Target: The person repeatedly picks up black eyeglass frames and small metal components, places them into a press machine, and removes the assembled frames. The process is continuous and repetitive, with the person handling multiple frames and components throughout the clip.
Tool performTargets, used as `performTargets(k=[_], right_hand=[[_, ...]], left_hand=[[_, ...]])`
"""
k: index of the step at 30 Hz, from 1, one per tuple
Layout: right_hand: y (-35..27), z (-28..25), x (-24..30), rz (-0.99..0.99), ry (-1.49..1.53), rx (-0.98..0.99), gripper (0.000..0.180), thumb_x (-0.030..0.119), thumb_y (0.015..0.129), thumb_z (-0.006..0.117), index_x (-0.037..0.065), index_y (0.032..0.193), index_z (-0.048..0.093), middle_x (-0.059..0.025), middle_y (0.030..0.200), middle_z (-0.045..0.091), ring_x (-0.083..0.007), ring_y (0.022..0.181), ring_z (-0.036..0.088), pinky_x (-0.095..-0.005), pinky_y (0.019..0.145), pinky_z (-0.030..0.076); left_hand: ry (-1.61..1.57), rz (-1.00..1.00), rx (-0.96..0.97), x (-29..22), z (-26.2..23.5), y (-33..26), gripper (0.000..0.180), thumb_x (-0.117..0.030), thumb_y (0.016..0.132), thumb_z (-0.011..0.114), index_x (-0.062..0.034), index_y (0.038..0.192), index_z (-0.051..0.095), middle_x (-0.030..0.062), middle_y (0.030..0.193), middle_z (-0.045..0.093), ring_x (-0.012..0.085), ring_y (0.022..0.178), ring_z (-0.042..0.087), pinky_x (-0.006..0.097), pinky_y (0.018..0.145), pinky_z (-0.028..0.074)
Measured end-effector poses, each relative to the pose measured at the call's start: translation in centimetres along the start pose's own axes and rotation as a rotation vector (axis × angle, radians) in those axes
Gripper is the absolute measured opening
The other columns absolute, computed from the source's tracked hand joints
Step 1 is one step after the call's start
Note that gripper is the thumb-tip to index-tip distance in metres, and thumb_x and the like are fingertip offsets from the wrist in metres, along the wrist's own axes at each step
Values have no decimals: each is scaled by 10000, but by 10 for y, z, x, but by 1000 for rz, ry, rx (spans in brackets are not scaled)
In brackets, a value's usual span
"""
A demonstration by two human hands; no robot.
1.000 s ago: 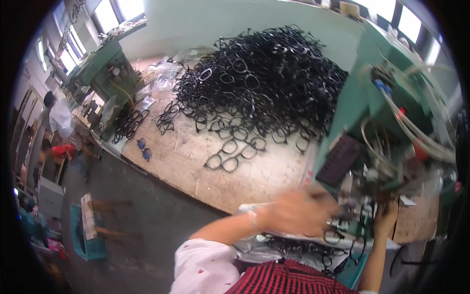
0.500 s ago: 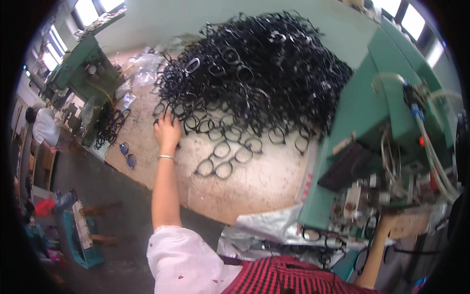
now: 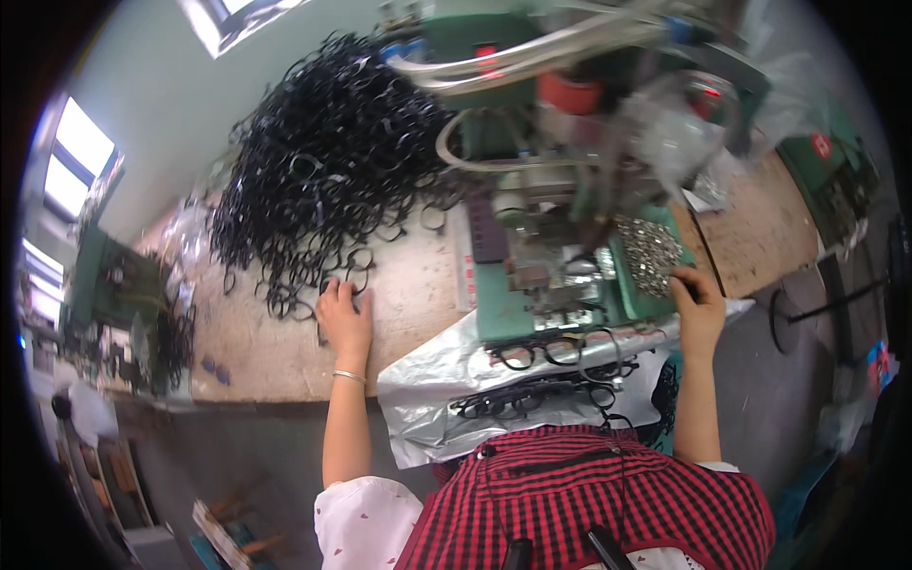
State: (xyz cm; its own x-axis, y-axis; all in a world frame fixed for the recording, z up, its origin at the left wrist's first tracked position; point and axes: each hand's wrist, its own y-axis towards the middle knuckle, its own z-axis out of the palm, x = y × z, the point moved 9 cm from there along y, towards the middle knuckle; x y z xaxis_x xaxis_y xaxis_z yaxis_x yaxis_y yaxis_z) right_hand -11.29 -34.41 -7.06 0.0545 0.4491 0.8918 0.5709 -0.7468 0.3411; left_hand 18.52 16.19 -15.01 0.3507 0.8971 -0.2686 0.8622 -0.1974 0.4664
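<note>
Across the wooden desk (image 3: 418,304), black eyeglass frames (image 3: 323,180) are lying heaped; my left hand (image 3: 344,318) is closing on one frame (image 3: 353,285) at its edge, while my right hand (image 3: 698,302) is reaching, fingers curled, into a tray of small metal parts (image 3: 651,255).

A heap of eyeglass frames (image 3: 328,180) fills the desk's (image 3: 418,294) far-left part; the machine (image 3: 560,190) stands right of it, with what seems a tray of small metal parts (image 3: 651,252) at its right side.

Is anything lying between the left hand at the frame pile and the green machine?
Nothing visible blocks it. The left hand rests on a black eyeglass frame at the pile's edge, and only bare wooden tabletop lies between it and the green machine.
</note>
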Motion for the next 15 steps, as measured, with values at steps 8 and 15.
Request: performTargets(k=[8, 15], right_hand=[[22, 105, 102, -163, 355, 245, 343, 50, 781, 725, -5, 1106, 631, -91, 942, 702, -162, 918, 663, -292, 840, 505], [12, 119, 104, 24, 608, 289, 443, -11, 795, 693, -18, 1213, 548, -48, 890, 675, -96, 883, 625, -248, 828, 470]], left_hand=[[-52, -115, -88, -76, -27, 40, 153, -154, 945, 553, -25, 1024, 572, 180, 831, 643, 411, 780, 609, 473, 705, 484], [-1476, -94, -202, -182, -115, 30, 120, -206, 1036, 517, -86, 1026, 523, 107, 873, 651, 125, 698, 594, 241, 552, 474]])
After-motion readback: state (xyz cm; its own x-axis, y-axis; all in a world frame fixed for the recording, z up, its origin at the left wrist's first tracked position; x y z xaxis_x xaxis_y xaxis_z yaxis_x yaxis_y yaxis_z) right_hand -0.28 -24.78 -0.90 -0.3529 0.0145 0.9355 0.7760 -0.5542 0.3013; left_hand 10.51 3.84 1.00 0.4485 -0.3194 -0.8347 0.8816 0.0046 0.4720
